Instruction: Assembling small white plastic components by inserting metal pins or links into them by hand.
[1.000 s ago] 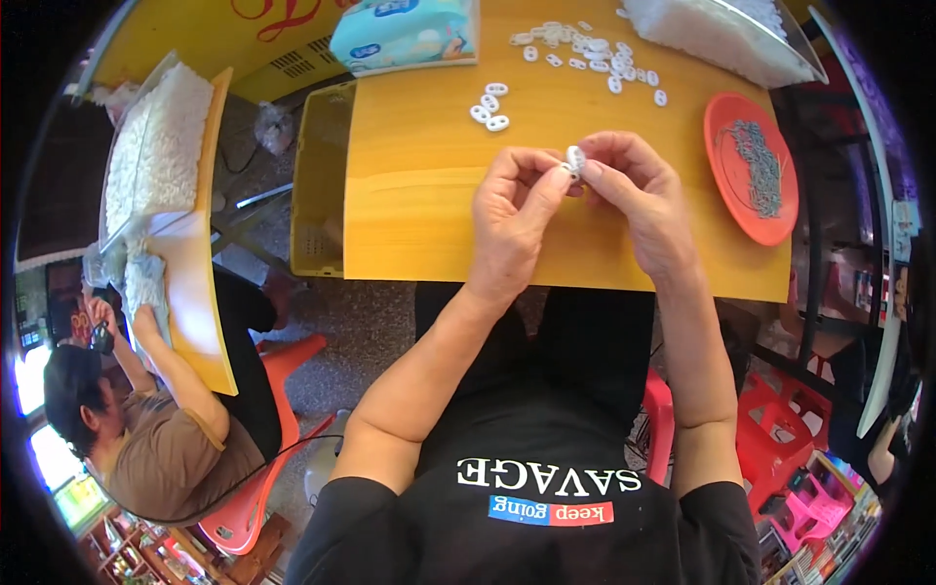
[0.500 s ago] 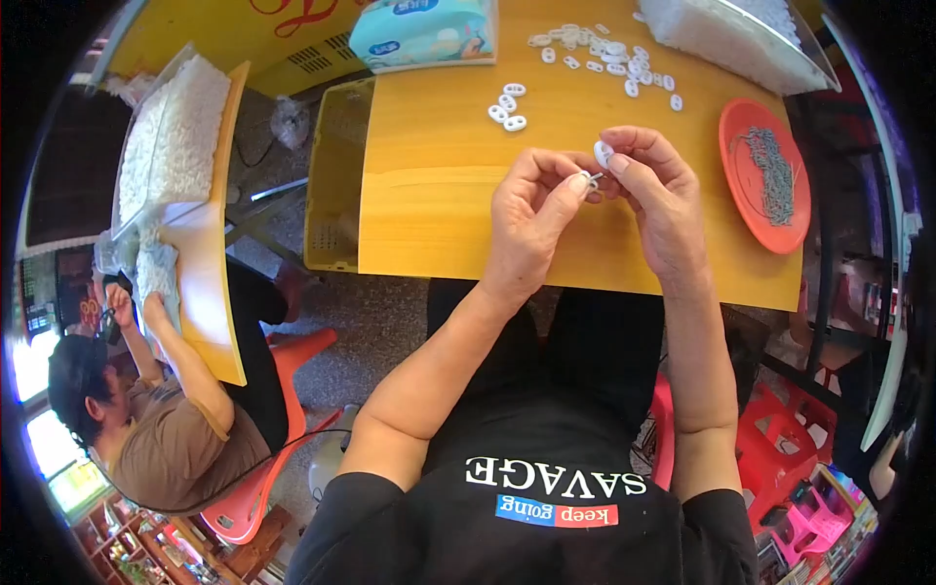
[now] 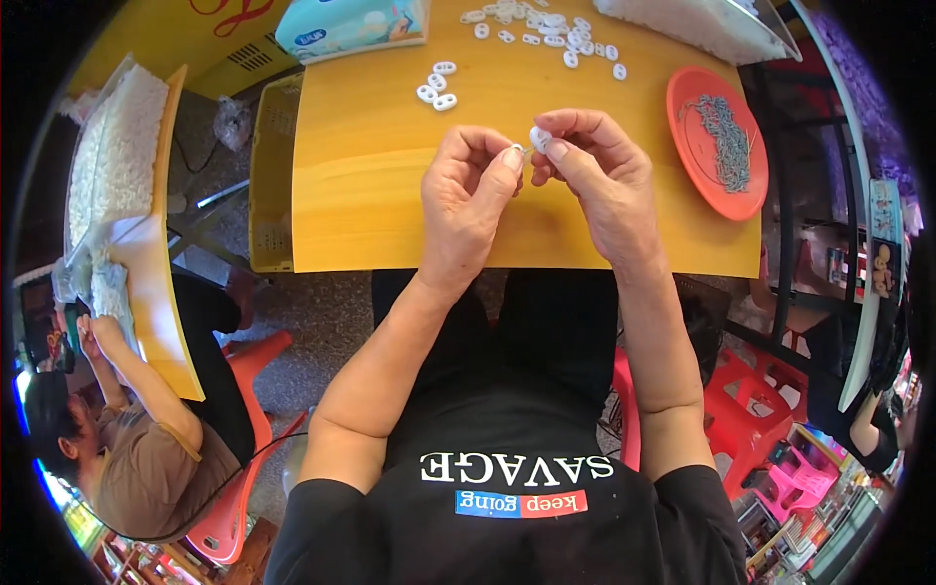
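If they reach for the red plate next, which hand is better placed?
Probably the right hand: it's nearer the plate than the left hand is. But the right hand pinches a white piece, so may need freeing first.

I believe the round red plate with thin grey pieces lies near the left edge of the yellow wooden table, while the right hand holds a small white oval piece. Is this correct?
The side is wrong: the head view shows the round red plate with thin grey pieces near the right edge of the yellow table. The right hand does hold a small white oval piece.
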The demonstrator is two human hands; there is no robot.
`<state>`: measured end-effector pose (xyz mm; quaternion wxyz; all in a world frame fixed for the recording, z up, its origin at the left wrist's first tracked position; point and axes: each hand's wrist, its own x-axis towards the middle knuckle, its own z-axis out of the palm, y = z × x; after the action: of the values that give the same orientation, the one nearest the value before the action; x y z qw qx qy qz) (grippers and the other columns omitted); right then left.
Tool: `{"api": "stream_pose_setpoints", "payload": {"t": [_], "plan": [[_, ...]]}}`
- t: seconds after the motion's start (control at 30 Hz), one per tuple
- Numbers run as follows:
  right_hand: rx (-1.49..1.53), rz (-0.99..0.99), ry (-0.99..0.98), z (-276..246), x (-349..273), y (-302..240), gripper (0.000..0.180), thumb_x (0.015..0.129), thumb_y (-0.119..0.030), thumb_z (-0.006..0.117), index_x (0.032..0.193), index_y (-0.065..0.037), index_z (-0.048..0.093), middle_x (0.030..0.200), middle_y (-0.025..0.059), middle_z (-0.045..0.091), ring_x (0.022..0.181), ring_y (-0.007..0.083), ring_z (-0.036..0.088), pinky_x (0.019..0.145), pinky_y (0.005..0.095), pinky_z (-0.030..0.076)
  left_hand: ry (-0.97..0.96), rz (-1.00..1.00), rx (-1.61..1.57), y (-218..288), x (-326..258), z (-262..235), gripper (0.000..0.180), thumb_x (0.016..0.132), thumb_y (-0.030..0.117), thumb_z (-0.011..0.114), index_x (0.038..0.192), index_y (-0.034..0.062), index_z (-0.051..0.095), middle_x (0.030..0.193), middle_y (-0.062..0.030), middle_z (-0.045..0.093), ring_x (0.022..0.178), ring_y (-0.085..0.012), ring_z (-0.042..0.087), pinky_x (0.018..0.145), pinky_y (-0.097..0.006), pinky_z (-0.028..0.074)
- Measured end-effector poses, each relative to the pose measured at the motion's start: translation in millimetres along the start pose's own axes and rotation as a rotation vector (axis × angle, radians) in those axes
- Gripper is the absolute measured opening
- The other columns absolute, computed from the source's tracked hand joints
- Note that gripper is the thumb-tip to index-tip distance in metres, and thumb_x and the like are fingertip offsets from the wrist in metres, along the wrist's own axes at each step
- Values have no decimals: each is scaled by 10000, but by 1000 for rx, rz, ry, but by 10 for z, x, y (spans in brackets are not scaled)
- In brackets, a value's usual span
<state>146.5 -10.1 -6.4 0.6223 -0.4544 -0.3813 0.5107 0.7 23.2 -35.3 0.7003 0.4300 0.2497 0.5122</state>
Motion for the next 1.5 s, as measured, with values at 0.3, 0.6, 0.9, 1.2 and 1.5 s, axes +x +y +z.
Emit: {"api": "stream_pose_setpoints", "payload": {"t": [0.3, 0.6, 0.9, 1.2, 1.5], "plan": [[-155, -82, -23, 4, -21, -40, 177, 931, -35, 623, 1090, 35, 651, 970, 49, 671, 863, 102, 638, 742, 240, 532, 13, -21, -8, -5, 1, 39, 77, 951, 65, 601, 993, 23, 553, 890, 0, 582, 789, -41, 530, 702, -196, 444], [-495, -265, -10, 11, -27, -34, 165, 895, 1, 627, 1044, -5, 696, 943, 79, 653, 830, 126, 647, 720, 251, 534, 12, -22, -21, -14, -1, 19, 84, 956, 73, 600, 996, 16, 554, 876, -13, 590, 783, -59, 545, 716, -210, 464], [-394, -197, -33, 33, -18, -43, 163, 907, -4, 623, 1055, 12, 688, 961, 62, 636, 843, 108, 627, 728, 233, 517, 3, -38, -13, -7, 18, -2, 106, 957, 100, 615, 995, 12, 570, 863, -21, 602, 777, -72, 563, 718, -217, 480], [-178, -34, -31, 44, -58, -39, 163, 936, -23, 615, 1075, 39, 672, 952, 31, 636, 839, 82, 615, 730, 214, 505, 27, -50, 2, -8, 10, 7, 114, 948, 98, 636, 989, 4, 585, 856, -35, 633, 763, -78, 585, 717, -225, 497], [-481, -339, 46, 58, -61, 30, 160, 889, 33, 642, 1040, 19, 696, 853, 62, 653, 777, 131, 650, 692, 259, 539, 16, -29, 5, -17, 9, -13, 92, 948, 75, 633, 966, -6, 594, 846, -62, 653, 756, -96, 599, 711, -235, 496]]}}
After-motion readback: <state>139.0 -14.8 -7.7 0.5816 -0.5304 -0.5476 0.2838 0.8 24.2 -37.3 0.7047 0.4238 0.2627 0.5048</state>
